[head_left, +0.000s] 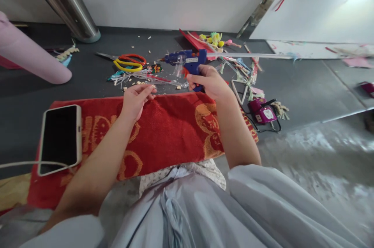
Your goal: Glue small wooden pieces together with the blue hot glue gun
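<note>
My right hand point(208, 81) grips a blue glue gun point(187, 60) by its handle, nozzle pointing left; a long clear glue stick point(248, 55) juts out of its back to the right. My left hand point(136, 98) hovers over the far edge of a red towel point(163, 131), fingers pinched together on something small that I cannot make out. Thin sticks and small wooden bits point(140, 80) lie on the dark floor just beyond both hands.
A phone point(60, 139) with a white cable lies on the towel's left end. Scissors with red and yellow handles point(130, 62) lie farther back. A purple gadget point(263, 112), craft scraps and pompoms point(213, 39) sit to the right. A metal pole point(67, 2) and pink roll point(29, 57) stand left.
</note>
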Available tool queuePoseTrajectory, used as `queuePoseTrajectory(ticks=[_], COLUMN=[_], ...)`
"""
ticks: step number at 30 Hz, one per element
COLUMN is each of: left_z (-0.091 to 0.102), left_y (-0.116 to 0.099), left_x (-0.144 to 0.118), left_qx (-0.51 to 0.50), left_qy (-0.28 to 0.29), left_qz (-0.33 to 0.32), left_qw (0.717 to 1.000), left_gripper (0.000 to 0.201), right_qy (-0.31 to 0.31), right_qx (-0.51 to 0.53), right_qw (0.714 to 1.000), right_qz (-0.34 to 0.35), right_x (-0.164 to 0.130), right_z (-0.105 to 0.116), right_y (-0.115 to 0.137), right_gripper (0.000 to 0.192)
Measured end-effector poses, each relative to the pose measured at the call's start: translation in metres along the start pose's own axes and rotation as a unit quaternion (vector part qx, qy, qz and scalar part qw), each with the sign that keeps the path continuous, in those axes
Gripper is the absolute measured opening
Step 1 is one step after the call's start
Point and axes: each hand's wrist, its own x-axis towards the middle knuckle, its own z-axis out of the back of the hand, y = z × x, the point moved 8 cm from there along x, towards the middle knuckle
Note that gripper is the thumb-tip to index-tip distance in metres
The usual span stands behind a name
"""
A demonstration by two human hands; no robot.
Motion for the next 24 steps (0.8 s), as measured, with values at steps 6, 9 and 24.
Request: queuePoseTrajectory(ticks=[6,9,24], left_z=[0.0,0.001,0.015], left_y=[0.0,-0.001,-0.001], left_x=[0.001,0.001,0.005], left_qx=[-0.009,-0.002,-0.025], left_qy=[-0.005,-0.011,-0.088], left_qz=[-0.001,-0.005,0.021], left_qw=[1.0,1.0,0.996], left_gripper=[0.016,0.014,0.004], right_qy=[-0.013,-0.003,-0.031], right_qx=[0.045,0.053,0.089], right_qw=[0.998,0.998,0.996], right_qz=[0.033,0.032,-0.004], right_x=[0.012,0.014,0.017], right_z=[-0.019,-0.025,-0.024], right_y=[-0.007,-0.016,-0.058], right_gripper=[0.027,0.034,0.04])
